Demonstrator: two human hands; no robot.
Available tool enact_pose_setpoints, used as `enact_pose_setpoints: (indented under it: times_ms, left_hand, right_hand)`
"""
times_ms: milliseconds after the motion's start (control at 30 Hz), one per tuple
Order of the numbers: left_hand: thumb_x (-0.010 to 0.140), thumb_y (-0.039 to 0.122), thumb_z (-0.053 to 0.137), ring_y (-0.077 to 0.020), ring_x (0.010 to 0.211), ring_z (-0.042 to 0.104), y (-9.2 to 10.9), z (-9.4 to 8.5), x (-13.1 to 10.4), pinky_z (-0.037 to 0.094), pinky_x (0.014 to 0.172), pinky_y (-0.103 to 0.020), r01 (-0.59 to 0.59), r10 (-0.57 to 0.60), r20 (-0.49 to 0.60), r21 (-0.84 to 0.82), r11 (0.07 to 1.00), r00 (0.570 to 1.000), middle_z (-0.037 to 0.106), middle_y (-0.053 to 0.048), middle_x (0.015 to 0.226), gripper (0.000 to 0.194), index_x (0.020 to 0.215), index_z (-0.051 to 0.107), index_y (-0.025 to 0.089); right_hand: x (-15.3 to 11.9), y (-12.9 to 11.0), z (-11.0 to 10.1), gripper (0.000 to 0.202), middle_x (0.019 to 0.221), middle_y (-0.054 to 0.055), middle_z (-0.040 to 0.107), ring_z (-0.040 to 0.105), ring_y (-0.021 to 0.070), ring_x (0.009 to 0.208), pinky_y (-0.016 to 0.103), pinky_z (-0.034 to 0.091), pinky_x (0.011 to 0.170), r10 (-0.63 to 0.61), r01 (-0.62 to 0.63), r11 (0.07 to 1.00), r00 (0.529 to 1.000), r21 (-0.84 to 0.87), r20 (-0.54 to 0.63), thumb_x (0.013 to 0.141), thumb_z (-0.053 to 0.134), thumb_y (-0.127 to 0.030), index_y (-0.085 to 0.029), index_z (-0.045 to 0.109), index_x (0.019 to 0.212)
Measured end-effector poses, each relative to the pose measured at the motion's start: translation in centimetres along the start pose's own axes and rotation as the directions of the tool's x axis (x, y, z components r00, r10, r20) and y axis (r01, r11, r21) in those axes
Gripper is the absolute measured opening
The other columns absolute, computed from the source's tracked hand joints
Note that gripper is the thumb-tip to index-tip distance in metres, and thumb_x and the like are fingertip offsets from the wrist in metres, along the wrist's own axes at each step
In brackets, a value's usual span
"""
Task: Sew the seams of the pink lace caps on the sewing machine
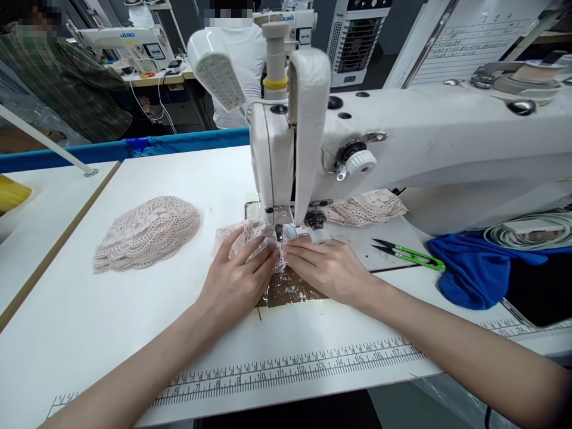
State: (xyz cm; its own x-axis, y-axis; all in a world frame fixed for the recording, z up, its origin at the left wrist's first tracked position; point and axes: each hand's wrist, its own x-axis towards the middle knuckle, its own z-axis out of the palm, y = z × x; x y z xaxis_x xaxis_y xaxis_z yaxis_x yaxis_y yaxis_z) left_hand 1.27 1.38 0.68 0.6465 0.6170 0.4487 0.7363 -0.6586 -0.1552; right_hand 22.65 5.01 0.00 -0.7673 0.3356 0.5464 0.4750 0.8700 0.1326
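Observation:
A pale pink lace piece (pixel 243 233) lies under the needle area of a white sewing machine (pixel 277 161). My left hand (pixel 243 268) rests on this lace with its fingers spread, pressing it flat just left of the presser foot (pixel 279 232). My right hand (pixel 328 268) is at the lace's right edge, its fingers pressed together and pointing left; the fingertips are partly hidden, so what they pinch is unclear. Further left on the table sits a stack of lace pieces (pixel 149 233). More lace (pixel 366 207) lies behind the needle, beneath the machine arm.
Green-handled thread snips (pixel 413 256) lie right of my right hand, beside a blue cloth (pixel 473 271), a dark phone (pixel 543 292) and a coiled pale tape (pixel 531 231). A printed ruler (pixel 286 370) runs along the white table's front edge. Two people are beyond the blue edge.

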Motion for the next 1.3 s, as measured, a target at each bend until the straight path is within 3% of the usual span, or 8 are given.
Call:
enact_pose_setpoints:
  times_ms: [367, 533, 667, 867, 1300]
  left_hand:
    - [0.093, 0.016, 0.051, -0.0239, 0.11, 0.064, -0.34, 0.61, 0.17, 0.032, 0.11, -0.052, -0.002, 0.003, -0.071, 0.014, 1.0, 0.997, 0.072, -0.004, 0.112, 0.027, 0.115, 0.065, 0.019]
    - [0.09, 0.012, 0.053, -0.0225, 0.11, 0.064, -0.09, 0.4, -0.43, 0.029, 0.114, -0.05, -0.045, 0.043, -0.089, -0.014, 0.999, 0.995, 0.073, -0.005, 0.108, 0.027, 0.113, 0.066, 0.015]
    - [0.09, 0.013, 0.053, -0.0218, 0.109, 0.065, -0.11, 0.45, -0.59, 0.029, 0.114, -0.05, -0.031, 0.029, -0.086, -0.029, 0.999, 0.996, 0.074, -0.004, 0.107, 0.027, 0.113, 0.066, 0.017]
    - [0.091, 0.015, 0.054, -0.0209, 0.107, 0.065, 0.03, 0.33, -0.49, 0.03, 0.114, -0.049, -0.022, 0.02, -0.064, -0.032, 0.999, 0.998, 0.074, -0.004, 0.106, 0.026, 0.114, 0.066, 0.017]
    - [0.093, 0.016, 0.052, -0.0216, 0.107, 0.065, -0.16, 0.41, -0.17, 0.031, 0.113, -0.05, 0.002, -0.004, -0.067, -0.038, 0.999, 0.998, 0.074, -0.003, 0.107, 0.025, 0.113, 0.067, 0.017]
  right_hand:
    - [0.18, 0.01, 0.25, 0.026, 0.104, 0.007, 0.074, 0.067, 0.0166, 0.088, 0.03, 0.052, 0.075, 0.016, -0.014, 0.999, 0.999, -0.036, 0.043, 0.091, 0.045, -0.003, -0.01, 0.069, 0.099]
    - [-0.1, 0.04, 0.2, 0.021, 0.102, 0.005, 0.074, 0.066, 0.0162, 0.083, 0.03, 0.052, 0.073, 0.107, -0.105, 0.993, 0.994, 0.055, -0.019, 0.093, 0.05, -0.013, -0.013, 0.07, 0.101]
    - [-0.24, 0.21, 0.1, 0.03, 0.099, 0.007, 0.073, 0.064, 0.0173, 0.085, 0.032, 0.051, 0.075, 0.167, -0.17, 0.982, 0.985, 0.08, 0.034, 0.09, 0.045, -0.006, -0.013, 0.068, 0.108]
    - [-0.39, -0.1, 0.23, 0.029, 0.106, 0.003, 0.072, 0.061, 0.0183, 0.094, 0.032, 0.049, 0.082, 0.135, -0.136, 0.988, 0.991, 0.074, 0.023, 0.088, 0.049, -0.003, -0.016, 0.07, 0.103]
    - [-0.34, -0.03, 0.28, 0.029, 0.105, 0.005, 0.072, 0.063, 0.0165, 0.089, 0.033, 0.049, 0.082, 0.126, -0.127, 0.991, 0.991, 0.044, 0.035, 0.087, 0.05, -0.003, -0.016, 0.071, 0.102]
